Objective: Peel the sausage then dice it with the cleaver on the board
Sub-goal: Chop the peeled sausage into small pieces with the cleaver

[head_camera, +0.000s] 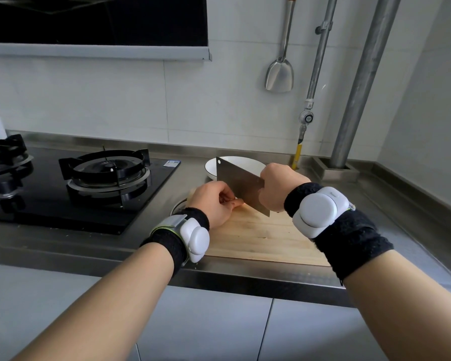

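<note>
Soft even daylight, faint shadows, mild sheen on steel counter (245, 276), wide-angle bending (edges), sharp focus

A home kitchen: a gas hob (107, 173) left of the left hand (214, 201), a range hood (94, 22) above it, a metal spatula (280, 74) hanging on the tiled wall (115, 95) beyond the right hand (274, 186).

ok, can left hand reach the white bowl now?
Probably not: left hand holds the sausage, and the cleaver in the right hand stands between it and the bowl.
</note>
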The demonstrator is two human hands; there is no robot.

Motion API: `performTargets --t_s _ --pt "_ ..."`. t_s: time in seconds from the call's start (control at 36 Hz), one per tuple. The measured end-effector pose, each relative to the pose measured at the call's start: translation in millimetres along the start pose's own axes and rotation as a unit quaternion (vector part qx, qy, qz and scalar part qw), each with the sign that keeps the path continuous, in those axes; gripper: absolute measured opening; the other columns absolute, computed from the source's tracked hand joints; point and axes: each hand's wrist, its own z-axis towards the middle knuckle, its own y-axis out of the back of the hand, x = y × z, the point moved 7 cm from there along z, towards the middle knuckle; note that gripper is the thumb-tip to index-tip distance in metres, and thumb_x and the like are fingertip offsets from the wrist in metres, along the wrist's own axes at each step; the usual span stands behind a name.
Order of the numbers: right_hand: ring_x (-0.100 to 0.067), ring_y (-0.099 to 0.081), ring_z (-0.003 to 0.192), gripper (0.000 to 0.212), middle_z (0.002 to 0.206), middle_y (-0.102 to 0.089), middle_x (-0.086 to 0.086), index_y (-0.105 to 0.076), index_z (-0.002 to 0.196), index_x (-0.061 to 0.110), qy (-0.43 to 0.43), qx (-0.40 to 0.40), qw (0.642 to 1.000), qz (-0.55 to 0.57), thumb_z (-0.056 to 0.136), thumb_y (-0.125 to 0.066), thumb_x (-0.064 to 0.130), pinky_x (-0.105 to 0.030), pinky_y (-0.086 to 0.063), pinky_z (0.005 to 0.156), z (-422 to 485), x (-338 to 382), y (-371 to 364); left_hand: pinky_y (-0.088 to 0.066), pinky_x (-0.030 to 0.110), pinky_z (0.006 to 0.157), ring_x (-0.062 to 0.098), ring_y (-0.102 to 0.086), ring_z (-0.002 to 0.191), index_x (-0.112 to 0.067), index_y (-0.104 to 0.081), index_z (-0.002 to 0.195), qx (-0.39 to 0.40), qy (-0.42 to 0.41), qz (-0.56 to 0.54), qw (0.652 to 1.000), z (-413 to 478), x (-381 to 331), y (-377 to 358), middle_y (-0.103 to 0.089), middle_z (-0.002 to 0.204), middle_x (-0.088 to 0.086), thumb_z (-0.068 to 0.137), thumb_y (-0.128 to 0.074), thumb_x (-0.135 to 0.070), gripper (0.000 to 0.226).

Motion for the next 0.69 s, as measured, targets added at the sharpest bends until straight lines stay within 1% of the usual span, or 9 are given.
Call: performTargets --t_s 0.08,0.19,0.28,0.33,0.44,0.56,0.69 --pt "-0.03 -0.065 0.074 0.013 0.077 -0.061 -0.005 -0.06 0.09 0.01 -0.001 0.005 1.0 0.005 0.082 -0.052 0.013 -0.039 -0.059 0.073 1 1 -1 -0.055 0.03 0.077 0.004 -0.06 0.076 -0.029 -0.061 0.072 0.0 0.003 0.005 1.0 0 1 0 -0.062 0.076 -0.015 0.074 -0.077 -0.048 0.025" --pt "-0.03 -0.064 0.073 0.006 0.074 -0.058 -0.005 -0.056 0.083 0.011 -0.005 0.014 1.0 0.011 0.081 -0.051 0.013 -0.036 -0.058 0.072 1 1 -4 -0.056 0.032 0.079 0.006 -0.062 0.077 -0.029 -0.062 0.073 -0.001 0.015 0.006 1.0 0 2 1 -0.063 0.075 -0.015 0.072 -0.078 -0.05 0.026" --pt "-0.031 -0.066 0.079 0.013 0.078 -0.06 -0.006 -0.059 0.093 0.01 -0.011 0.03 0.999 0.02 0.084 -0.052 0.017 -0.041 -0.059 0.078 0 2 -6 -0.056 0.033 0.079 0.007 -0.062 0.078 -0.029 -0.063 0.074 0.003 0.027 0.002 1.0 1 4 1 -0.064 0.075 -0.014 0.071 -0.078 -0.052 0.027" --pt "-0.031 -0.067 0.081 0.018 0.082 -0.063 -0.007 -0.06 0.098 0.009 -0.016 0.032 0.999 0.026 0.084 -0.053 0.017 -0.042 -0.06 0.079 0 1 -7 -0.056 0.032 0.079 0.006 -0.062 0.077 -0.03 -0.063 0.074 0.004 0.03 0.001 1.0 1 5 1 -0.065 0.076 -0.015 0.07 -0.077 -0.054 0.028" --pt "-0.03 -0.066 0.077 0.018 0.08 -0.063 -0.007 -0.062 0.096 0.009 -0.017 0.018 0.999 0.031 0.082 -0.052 0.015 -0.04 -0.06 0.076 -1 -1 -8 -0.056 0.033 0.078 0.006 -0.062 0.077 -0.031 -0.062 0.073 0.003 0.026 0.001 1.0 0 4 1 -0.064 0.075 -0.015 0.07 -0.077 -0.056 0.029" --pt "-0.029 -0.065 0.081 0.022 0.09 -0.064 -0.007 -0.063 0.103 0.01 -0.014 0.002 0.999 0.033 0.084 -0.054 0.016 -0.04 -0.06 0.078 -2 -4 -10 -0.056 0.034 0.078 0.009 -0.062 0.078 -0.03 -0.062 0.074 0.003 0.018 0.002 1.0 -2 2 2 -0.064 0.076 -0.014 0.071 -0.075 -0.057 0.03" --pt "-0.03 -0.065 0.081 0.019 0.09 -0.064 -0.008 -0.063 0.101 0.009 -0.005 -0.01 1.0 0.029 0.086 -0.053 0.015 -0.041 -0.059 0.079 -2 -6 -9 -0.056 0.033 0.077 0.009 -0.061 0.077 -0.029 -0.061 0.075 0.002 0.012 0.012 1.0 -4 0 4 -0.062 0.075 -0.014 0.074 -0.074 -0.055 0.029"
